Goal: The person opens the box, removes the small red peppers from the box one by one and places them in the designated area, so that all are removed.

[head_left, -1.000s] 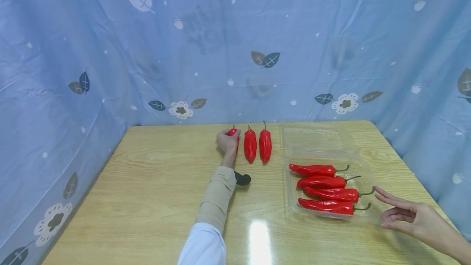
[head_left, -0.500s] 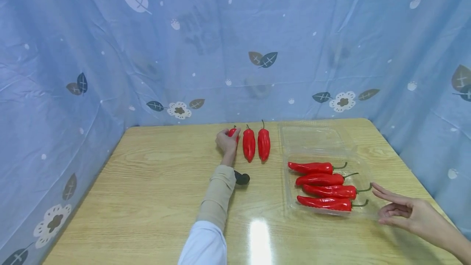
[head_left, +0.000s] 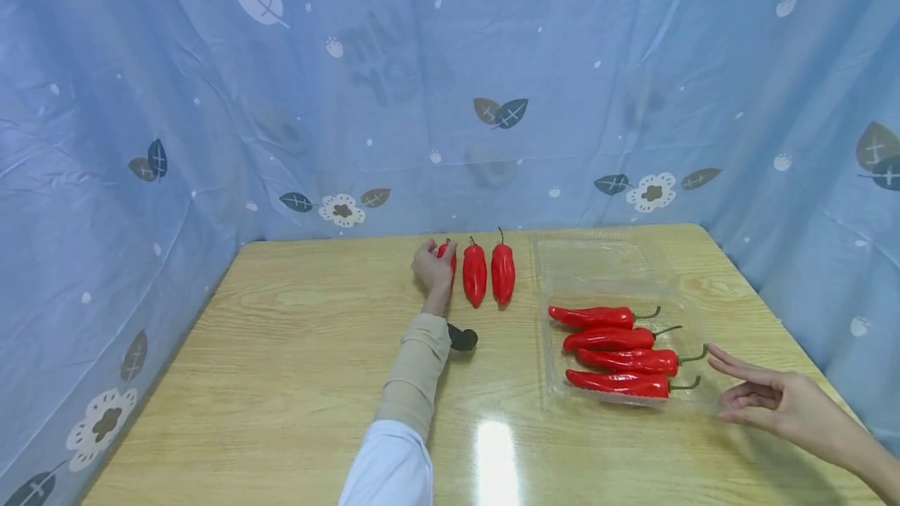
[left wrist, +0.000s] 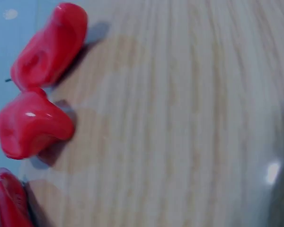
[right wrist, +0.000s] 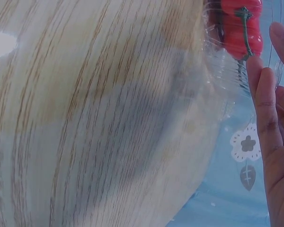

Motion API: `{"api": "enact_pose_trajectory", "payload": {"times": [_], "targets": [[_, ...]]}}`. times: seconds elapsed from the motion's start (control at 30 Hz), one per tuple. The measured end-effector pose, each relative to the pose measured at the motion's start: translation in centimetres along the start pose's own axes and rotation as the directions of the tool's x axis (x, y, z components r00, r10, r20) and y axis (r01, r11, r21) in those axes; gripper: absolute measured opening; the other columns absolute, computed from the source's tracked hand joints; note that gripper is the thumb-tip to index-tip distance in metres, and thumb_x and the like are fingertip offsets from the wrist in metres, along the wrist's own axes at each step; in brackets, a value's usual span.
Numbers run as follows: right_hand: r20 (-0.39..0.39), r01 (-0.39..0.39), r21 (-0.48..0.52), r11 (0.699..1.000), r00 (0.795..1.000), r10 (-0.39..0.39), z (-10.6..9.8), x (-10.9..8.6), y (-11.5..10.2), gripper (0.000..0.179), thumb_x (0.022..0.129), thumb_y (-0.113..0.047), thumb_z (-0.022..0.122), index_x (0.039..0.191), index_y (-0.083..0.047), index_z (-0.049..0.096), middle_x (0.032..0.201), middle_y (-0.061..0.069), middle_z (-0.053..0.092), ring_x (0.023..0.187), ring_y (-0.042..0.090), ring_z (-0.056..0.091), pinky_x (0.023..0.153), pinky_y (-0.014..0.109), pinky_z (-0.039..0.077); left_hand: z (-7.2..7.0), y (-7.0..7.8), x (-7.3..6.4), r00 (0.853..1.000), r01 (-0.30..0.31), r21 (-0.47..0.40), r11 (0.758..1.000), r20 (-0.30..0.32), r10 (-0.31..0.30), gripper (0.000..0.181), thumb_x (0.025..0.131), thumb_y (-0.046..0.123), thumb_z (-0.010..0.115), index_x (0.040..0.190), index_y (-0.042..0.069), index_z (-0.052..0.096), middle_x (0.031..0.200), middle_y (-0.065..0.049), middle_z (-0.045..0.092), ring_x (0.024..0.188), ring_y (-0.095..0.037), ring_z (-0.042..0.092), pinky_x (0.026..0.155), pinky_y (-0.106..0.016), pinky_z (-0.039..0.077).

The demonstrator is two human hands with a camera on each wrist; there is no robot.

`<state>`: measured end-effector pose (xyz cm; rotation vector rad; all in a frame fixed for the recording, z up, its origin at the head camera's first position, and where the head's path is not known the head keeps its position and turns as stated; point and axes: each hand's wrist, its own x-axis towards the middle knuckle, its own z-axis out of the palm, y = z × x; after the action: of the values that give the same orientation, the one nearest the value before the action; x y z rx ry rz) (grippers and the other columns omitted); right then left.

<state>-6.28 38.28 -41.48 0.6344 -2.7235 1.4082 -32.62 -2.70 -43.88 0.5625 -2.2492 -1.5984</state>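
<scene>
Near the back edge of the table, my left hand [head_left: 433, 268] grips a red pepper [head_left: 451, 262], partly hidden by the fingers. Two more red peppers, one [head_left: 474, 276] beside it and another [head_left: 502, 274] further right, lie with stems pointing away. At the right, a clear plastic clamshell box [head_left: 554, 381] has its lid [head_left: 598, 264] folded back. Inside, several red peppers [head_left: 628, 361] lie side by side, stems to the right. My right hand [head_left: 780, 404] holds the box's right edge; in the right wrist view, fingers [right wrist: 267, 113] overlap the clear plastic near a green stem.
A short black curved object [head_left: 462, 339] shows beside the left sleeve [head_left: 415, 365], partly hidden by it. The wooden table [head_left: 281, 381] backs onto a blue patterned curtain [head_left: 394, 100], which also hangs on both sides.
The whole head view shifts slightly. The left hand keeps its place on the pepper, and the right hand stays at the box edge.
</scene>
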Motion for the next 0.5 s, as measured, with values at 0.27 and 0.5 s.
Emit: {"api": "enact_pose_trajectory", "payload": {"times": [0.27, 0.5], "targets": [[-0.03, 0.033, 0.053, 0.998, 0.999, -0.031, 0.8, 0.7, 0.1, 0.081, 0.074, 0.016, 0.071, 0.145, -0.006, 0.04, 0.132, -0.029, 0.048, 0.082, 0.007, 0.067, 0.065, 0.017, 0.053, -2.0, 1.9, 1.1, 0.99, -0.139, -0.061, 0.988, 0.026, 0.141, 0.048, 0.086, 0.021, 0.074, 0.123, -0.005, 0.061, 0.121, -0.018, 0.063, 0.112, -0.031, 0.059, 0.096, -0.041, 0.047], [-0.023, 0.006, 0.051, 0.999, 1.0, -0.005, 1.0, 0.0, 0.3, 0.081, 0.074, 0.013, 0.071, 0.146, -0.009, 0.04, 0.132, -0.033, 0.046, 0.082, 0.005, 0.066, 0.064, 0.016, 0.052, -4.0, 3.4, -1.4, 0.91, -0.274, -0.25, 0.929, 0.245, 0.335, 0.041, 0.087, 0.01, 0.07, 0.123, -0.007, 0.059, 0.119, -0.022, 0.062, 0.111, -0.034, 0.058, 0.095, -0.036, 0.049]]}}
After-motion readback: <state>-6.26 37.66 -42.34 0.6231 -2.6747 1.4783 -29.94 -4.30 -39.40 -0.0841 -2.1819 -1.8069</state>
